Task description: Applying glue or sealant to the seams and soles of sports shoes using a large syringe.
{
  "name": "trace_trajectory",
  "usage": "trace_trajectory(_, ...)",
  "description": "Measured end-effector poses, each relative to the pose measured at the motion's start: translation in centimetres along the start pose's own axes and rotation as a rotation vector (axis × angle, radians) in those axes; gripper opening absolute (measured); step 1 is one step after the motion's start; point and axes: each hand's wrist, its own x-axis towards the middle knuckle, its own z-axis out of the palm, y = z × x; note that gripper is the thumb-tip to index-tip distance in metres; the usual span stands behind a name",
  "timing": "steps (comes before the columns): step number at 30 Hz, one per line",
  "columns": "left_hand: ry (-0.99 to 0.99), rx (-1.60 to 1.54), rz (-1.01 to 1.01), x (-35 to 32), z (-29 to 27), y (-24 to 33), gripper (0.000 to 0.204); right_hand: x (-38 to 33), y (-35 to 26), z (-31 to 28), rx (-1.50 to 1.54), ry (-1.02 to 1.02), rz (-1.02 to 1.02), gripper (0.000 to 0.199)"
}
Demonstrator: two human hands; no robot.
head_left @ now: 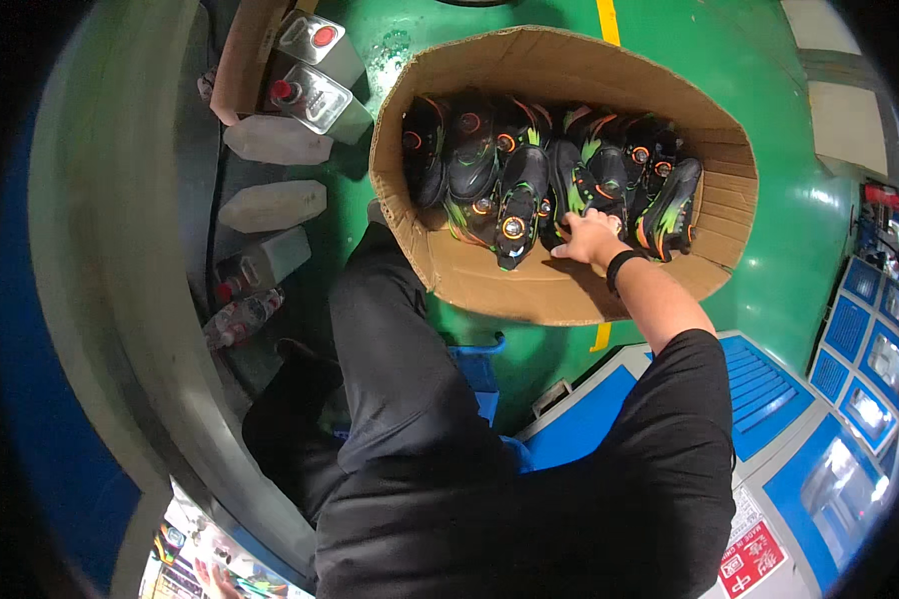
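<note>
A large open cardboard box (pixel 569 290) stands on the green floor ahead of me. Several black shoes (pixel 514 195) with green and orange trim are packed in a row along its far side. My right hand (pixel 587 238), a black band on its wrist, reaches into the box and rests on the shoes near the middle of the row. Its fingertips sit between two shoes, so I cannot see whether they grip one. My left hand is out of sight. My dark trouser leg (pixel 390 339) extends toward the box's near left corner.
Two metal cans with red caps (pixel 320 75) and several whitish plastic jugs (pixel 275 205) lie along a grey curved edge on the left. Blue ribbed trays (pixel 769 384) and blue-and-white machine panels fill the lower right. A yellow line (pixel 606 20) crosses the floor.
</note>
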Motion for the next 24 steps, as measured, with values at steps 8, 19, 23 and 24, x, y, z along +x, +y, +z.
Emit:
trace_trajectory(8,-0.08,0.067,-0.034,5.7,1.9,-0.8,0.047,1.7,-5.1,-2.5,-0.039,-0.077,0.039,0.079)
trace_trajectory(19,-0.261,0.046,-0.058,12.4,5.9,-6.4,0.046,4.5,-7.7,2.6,-0.097,0.139,0.014,0.044)
trace_trajectory(23,-0.322,0.049,-0.071,13.1,7.1,-7.9,0.045,3.9,-4.9,1.9,0.039,0.138,0.059,0.029)
trace_trajectory(24,-0.325,0.049,-0.069,13.2,7.0,-8.0,0.045,3.1,-4.4,0.8,0.082,0.138,0.074,0.025)
